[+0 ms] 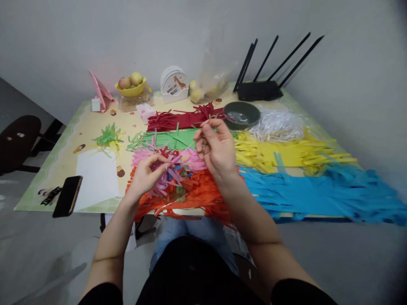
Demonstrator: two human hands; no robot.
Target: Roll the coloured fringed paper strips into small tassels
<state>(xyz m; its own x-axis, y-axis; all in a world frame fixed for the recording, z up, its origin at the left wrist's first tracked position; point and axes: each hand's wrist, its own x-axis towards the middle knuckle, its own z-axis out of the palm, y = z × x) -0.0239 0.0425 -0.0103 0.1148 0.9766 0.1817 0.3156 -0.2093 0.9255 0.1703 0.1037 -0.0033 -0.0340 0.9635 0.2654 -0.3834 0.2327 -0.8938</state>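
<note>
My left hand (146, 173) is closed on a bunch of paper strips (170, 166), pink with red, green and blue ends fanning out to the right, held just above the orange strip pile (193, 195). Raised over the green strips (171, 139), my right hand (216, 148) has its fingers pinched together on a thin green strip (193, 146) that reaches toward the bunch. Red strips (181, 119) lie behind, yellow strips (286, 153) and blue strips (318, 192) to the right.
A dark bowl (251, 111), white strips (280, 125) and a black router (259, 90) stand at the back right. A fruit bowl (132, 87), white holder (174, 84) and plastic bag (210, 87) line the wall. A black phone (67, 195) and white paper (97, 178) lie front left, loose green scraps (108, 137) beyond.
</note>
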